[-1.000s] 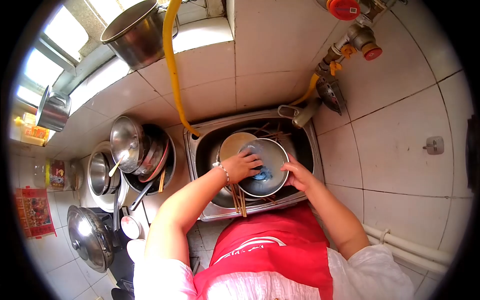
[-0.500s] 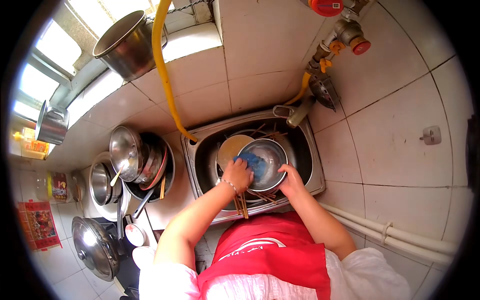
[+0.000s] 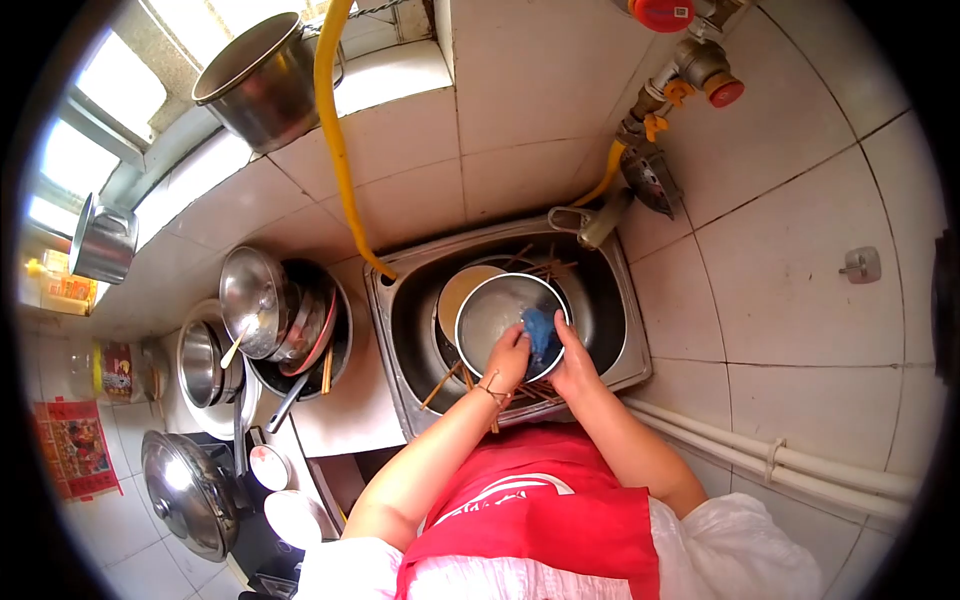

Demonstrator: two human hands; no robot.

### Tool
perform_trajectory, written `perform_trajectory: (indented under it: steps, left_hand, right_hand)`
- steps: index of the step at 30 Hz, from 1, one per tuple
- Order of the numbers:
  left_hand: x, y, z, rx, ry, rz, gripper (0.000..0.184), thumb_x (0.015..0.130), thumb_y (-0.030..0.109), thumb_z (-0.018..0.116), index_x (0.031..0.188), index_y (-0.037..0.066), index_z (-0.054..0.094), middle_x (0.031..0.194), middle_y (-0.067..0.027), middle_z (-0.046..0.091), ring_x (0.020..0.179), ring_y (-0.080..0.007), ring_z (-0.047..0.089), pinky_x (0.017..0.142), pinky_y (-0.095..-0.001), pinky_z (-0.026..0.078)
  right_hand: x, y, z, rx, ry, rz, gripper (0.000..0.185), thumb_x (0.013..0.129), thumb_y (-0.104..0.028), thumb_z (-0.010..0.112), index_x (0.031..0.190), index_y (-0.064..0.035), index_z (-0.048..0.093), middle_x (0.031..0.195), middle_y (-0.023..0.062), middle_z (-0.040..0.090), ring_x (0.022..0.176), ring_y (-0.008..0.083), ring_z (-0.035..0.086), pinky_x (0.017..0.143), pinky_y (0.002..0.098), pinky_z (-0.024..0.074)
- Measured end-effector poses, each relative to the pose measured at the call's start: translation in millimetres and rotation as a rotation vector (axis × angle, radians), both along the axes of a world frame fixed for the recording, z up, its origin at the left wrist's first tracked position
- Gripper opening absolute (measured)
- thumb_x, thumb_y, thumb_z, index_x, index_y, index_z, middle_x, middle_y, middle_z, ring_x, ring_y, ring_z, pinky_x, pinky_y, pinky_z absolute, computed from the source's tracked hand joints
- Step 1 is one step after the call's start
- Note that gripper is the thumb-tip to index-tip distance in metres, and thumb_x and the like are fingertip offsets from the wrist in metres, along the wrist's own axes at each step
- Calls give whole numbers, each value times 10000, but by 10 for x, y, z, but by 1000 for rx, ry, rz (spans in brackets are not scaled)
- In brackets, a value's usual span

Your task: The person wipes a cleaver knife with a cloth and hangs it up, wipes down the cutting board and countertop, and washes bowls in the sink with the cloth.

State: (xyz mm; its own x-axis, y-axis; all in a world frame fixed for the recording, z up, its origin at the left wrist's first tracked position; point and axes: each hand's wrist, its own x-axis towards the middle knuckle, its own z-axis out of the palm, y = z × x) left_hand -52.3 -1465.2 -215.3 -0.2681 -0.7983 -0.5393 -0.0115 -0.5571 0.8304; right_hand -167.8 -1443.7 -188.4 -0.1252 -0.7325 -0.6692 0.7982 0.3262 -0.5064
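A round metal bowl [image 3: 488,312] is tilted toward me over the sink [image 3: 607,345]. Closed on a blue cloth [image 3: 540,332], my left hand [image 3: 510,358] presses it against the bowl's inner right side. My right hand [image 3: 573,360] grips the bowl's right rim, thumb over the edge and the other fingers hidden behind. Under the bowl, partly covered, lie a round tan-coloured piece [image 3: 461,290] and several wooden chopsticks [image 3: 440,388].
Left of the sink, a dark pan [image 3: 345,340] holds stacked bowls. A lidded wok [image 3: 185,495] stands further left. The faucet [image 3: 603,222] rises at the sink's back right; a yellow hose [image 3: 335,150] runs into its back left corner.
My left hand has moved right across the bowl with the blue cloth, from its left side to its right. The bowl has shifted slightly left, still held by my right hand.
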Motion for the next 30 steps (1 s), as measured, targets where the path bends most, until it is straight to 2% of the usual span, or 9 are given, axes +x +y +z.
perform_trajectory:
  steps: [5, 9, 12, 14, 18, 21, 24, 26, 30]
  left_hand:
    - [185, -110, 227, -329, -455, 103, 500, 852, 63, 525, 1342, 41, 424, 1319, -210, 408, 1211, -339, 434, 1017, -347, 352]
    - [72, -163, -130, -386, -450, 40, 630, 779, 11, 564, 1380, 79, 386, 1334, -270, 342, 1221, -413, 396, 1048, -382, 318]
    - [-24, -202, -159, -374, -328, -78, 649, 753, -13, 557, 1374, 90, 402, 1406, -230, 311, 1305, -363, 332, 1087, -359, 274]
    - [-49, -219, -30, -382, -274, -119, 654, 727, -68, 510, 1356, 94, 431, 1409, -197, 340, 1309, -325, 343, 1089, -334, 271]
    - [-75, -209, 43, -349, 40, -191, 548, 688, -118, 437, 1183, 71, 574, 1254, -108, 501, 1217, -252, 451, 1043, -286, 310]
    - [-23, -171, 239, -424, 58, -397, 345, 669, -124, 429, 891, 50, 629, 1022, -90, 574, 1031, -255, 523, 948, -298, 376]
    - [107, -197, 252, -517, 69, -616, 305, 670, -114, 427, 842, 52, 618, 939, -100, 573, 975, -270, 529, 913, -303, 396]
    - [230, -224, 320, -641, 78, -686, 214, 670, -77, 472, 772, 64, 595, 848, -87, 570, 920, -281, 538, 841, -331, 425]
    - [471, -319, 580, -1030, -656, -1168, 102, 667, 102, 617, 765, 130, 627, 868, -15, 591, 970, -265, 540, 804, -497, 403]
  right_hand:
    - [13, 115, 132, 77, -130, 58, 514, 887, -410, 598, 1320, -234, 386, 1322, 55, 460, 1209, 301, 467, 873, 574, 462]
    - [139, 177, 163, 79, -92, 119, 536, 902, -460, 544, 1340, -188, 395, 1335, 83, 478, 1214, 295, 475, 937, 563, 416]
    - [80, 148, 134, -14, -215, 188, 522, 899, -438, 565, 1337, -238, 364, 1336, 56, 450, 1203, 282, 475, 872, 576, 462]
    - [54, 125, 219, -40, -108, 215, 594, 891, -528, 514, 1351, -173, 392, 1360, 84, 450, 1240, 288, 455, 949, 573, 404]
    - [-89, 16, 319, -46, -284, 235, 613, 863, -606, 486, 1272, -150, 469, 1302, 96, 498, 1195, 273, 497, 945, 542, 423]
    - [-168, -63, 194, -24, -233, 106, 442, 865, -438, 622, 1140, -113, 505, 1047, 79, 593, 954, 239, 599, 847, 419, 493]
    - [-294, -131, 16, 12, -129, 114, 282, 896, -323, 608, 1015, -72, 566, 964, 87, 624, 914, 232, 621, 827, 388, 511]
    - [-306, -151, 101, 61, -108, 113, 310, 922, -276, 567, 1136, -56, 521, 1058, 110, 605, 983, 240, 603, 843, 402, 506]
    - [-259, -144, 305, 133, 329, 216, 517, 961, -283, 493, 1422, -143, 305, 1333, 101, 470, 1185, 250, 483, 965, 423, 412]
